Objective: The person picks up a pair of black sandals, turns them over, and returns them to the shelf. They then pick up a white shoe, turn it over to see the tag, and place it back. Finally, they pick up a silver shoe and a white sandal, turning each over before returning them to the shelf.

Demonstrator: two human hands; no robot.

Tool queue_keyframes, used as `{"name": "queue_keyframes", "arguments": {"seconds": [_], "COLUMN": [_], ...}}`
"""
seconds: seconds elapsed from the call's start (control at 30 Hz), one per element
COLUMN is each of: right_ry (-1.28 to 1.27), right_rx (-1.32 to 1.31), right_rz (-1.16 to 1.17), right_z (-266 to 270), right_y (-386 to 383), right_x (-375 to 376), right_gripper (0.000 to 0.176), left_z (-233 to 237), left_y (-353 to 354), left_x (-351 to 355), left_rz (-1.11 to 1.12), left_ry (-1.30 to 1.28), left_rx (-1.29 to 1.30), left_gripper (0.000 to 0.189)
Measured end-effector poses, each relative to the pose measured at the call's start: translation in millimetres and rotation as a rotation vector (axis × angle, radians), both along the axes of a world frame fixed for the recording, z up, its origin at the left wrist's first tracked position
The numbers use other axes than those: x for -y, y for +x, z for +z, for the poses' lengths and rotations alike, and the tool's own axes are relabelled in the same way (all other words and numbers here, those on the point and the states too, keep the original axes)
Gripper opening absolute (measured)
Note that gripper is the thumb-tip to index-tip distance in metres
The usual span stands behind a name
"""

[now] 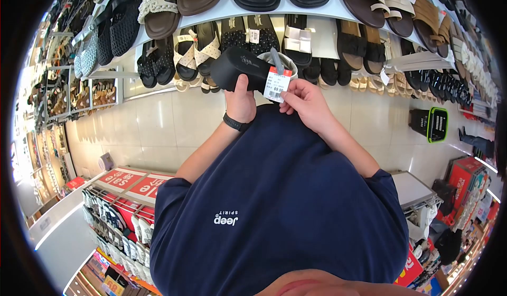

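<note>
My left hand (241, 101), with a dark watch (236, 122) on its wrist, is closed around a black-soled sandal (240, 68). Its thumb presses on the black surface, and the other fingers are hidden behind. A pale grey strap (285, 62) shows at the sandal's right end. From there hangs a red and white price tag (277, 84) that reads about 69. The fingers of my right hand (303, 103) pinch this tag at its lower right edge. Both hands are in front of my navy shirt (285, 190).
Curved shelves (211, 17) of sandals stand in front of me, with pairs on several levels. A black basket with a green rim (438, 124) is on the tiled floor (338, 137) to the right. Behind me at left is a shoe rack with red sale signs (122, 178).
</note>
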State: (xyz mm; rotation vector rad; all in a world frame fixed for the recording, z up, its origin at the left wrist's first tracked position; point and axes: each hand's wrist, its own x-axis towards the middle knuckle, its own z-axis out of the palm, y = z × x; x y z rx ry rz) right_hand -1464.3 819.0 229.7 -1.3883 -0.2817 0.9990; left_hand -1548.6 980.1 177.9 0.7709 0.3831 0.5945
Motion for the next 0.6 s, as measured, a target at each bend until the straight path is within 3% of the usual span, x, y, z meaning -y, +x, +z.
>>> {"name": "queue_keyframes", "arguments": {"seconds": [0.23,0.6], "right_ry": [0.043,0.119], "right_rx": [0.037,-0.040], "right_rz": [-0.173,-0.210], "right_z": [-6.0,-8.8], "right_y": [4.9,7.8], "right_x": [-0.9,-2.2], "right_gripper": [0.012,0.012], "left_z": [1.0,7.9], "left_y": [4.4,11.8], "left_x": [-2.6,-4.5], "left_rz": [0.054,0.070], "left_ry": [-0.129,-0.055], "left_rx": [-0.144,-0.331], "left_gripper": [0.035,0.052]}}
